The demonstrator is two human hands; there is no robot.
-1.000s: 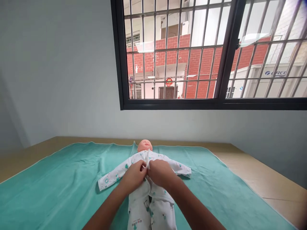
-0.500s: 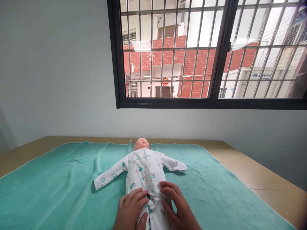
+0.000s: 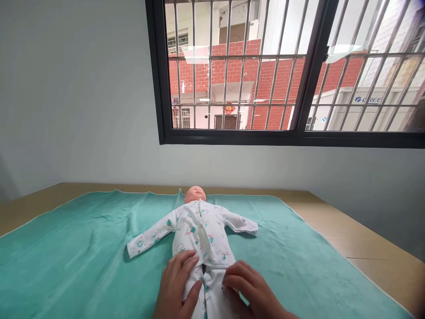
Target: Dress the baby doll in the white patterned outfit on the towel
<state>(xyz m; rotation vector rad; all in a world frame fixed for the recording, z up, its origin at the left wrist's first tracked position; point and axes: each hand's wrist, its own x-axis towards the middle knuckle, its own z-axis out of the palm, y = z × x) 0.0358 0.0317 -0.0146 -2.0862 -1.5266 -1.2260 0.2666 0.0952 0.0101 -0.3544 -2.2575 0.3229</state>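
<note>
A baby doll (image 3: 195,194) lies on its back on a teal towel (image 3: 83,252), dressed in a white printed sleepsuit (image 3: 199,230) with both sleeves spread out. My left hand (image 3: 175,285) rests flat on the suit's lower left side, fingers apart, thumb on the left leg. My right hand (image 3: 250,288) lies on the suit's lower right side with its fingers slightly curled against the cloth. A small dark gap shows in the suit between my hands.
The towel covers a wooden platform (image 3: 348,239) whose bare edge runs along the right and back. A grey wall (image 3: 83,110) stands behind it, with a barred black-framed window (image 3: 285,71) above.
My hands slid down from the doll's chest to its hips and moved slightly apart. The chest of the suit now lies closed and flat. The view shifted a little.
</note>
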